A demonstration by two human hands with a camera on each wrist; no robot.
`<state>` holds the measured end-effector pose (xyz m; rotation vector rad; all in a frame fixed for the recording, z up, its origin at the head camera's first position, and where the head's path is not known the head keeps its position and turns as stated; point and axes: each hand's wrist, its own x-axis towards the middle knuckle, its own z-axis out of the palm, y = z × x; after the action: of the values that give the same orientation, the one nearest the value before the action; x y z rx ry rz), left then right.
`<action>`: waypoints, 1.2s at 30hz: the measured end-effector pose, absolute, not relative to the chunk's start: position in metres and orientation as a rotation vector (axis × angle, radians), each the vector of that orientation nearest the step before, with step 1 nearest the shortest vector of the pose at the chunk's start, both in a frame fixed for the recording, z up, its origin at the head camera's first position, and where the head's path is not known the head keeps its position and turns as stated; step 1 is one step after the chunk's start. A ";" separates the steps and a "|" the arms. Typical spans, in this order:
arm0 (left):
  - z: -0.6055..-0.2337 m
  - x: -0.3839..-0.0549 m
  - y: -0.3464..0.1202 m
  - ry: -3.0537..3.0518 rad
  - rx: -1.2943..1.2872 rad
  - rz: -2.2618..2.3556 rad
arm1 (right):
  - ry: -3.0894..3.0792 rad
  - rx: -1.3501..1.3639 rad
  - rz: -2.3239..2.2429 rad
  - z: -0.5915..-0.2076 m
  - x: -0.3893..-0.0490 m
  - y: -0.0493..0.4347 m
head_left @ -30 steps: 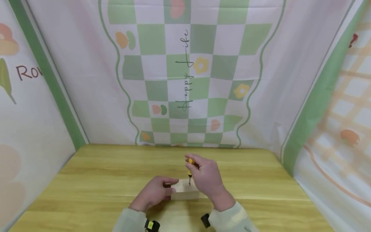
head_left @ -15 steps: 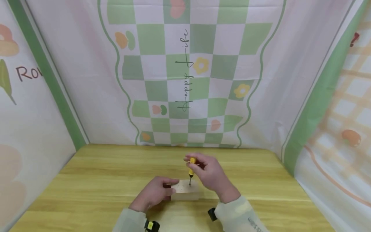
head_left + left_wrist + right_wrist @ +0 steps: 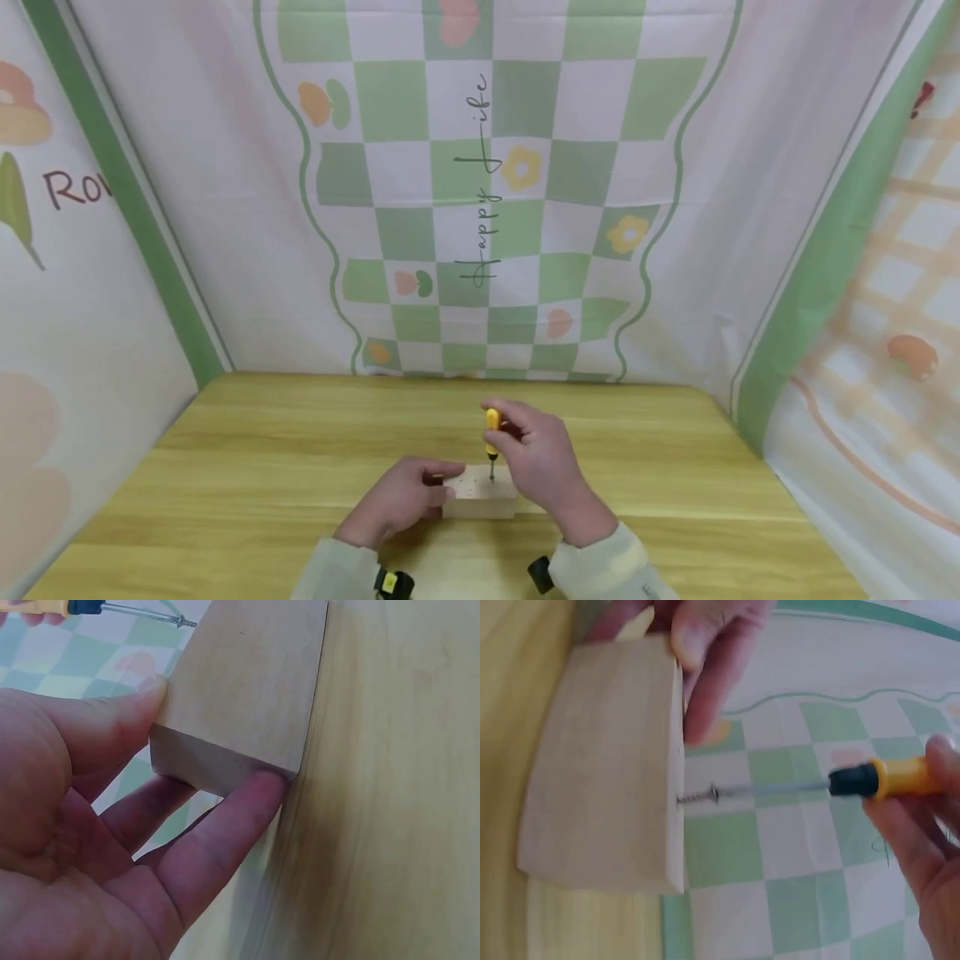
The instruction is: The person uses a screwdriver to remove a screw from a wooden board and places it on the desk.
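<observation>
A pale wooden block [image 3: 480, 507] with small dark holes in its top lies on the table in the head view. My left hand [image 3: 399, 502] grips its left end; in the left wrist view the thumb is at the top edge and fingertips press the end face [image 3: 202, 761]. My right hand [image 3: 546, 463] holds a screwdriver [image 3: 492, 421] with a yellow and black handle upright over the block. At the tip of its shaft [image 3: 780, 789], a screw [image 3: 699, 797] stands in the block's top face, much of its thread showing in the right wrist view.
The wood-grain table [image 3: 300, 425] spreads around both hands. Behind it hangs a green-and-white checked cloth [image 3: 461, 321], with more printed cloth at the left and right sides. A black wrist camera [image 3: 395, 582] sits at the left cuff.
My right hand and forearm swing slightly right and then back left, while the screwdriver handle tilts and straightens. The left hand and the block stay in place.
</observation>
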<state>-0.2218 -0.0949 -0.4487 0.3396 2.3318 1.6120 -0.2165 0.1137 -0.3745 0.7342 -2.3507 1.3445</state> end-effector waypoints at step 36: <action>-0.452 -0.223 -0.097 2.288 0.353 1.657 | -2.061 0.595 0.727 -0.380 -0.209 0.085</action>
<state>-0.2228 -0.0968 -0.4524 0.3529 2.2883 1.6573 -0.2090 0.0851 -0.3798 0.5950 -2.0608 0.7274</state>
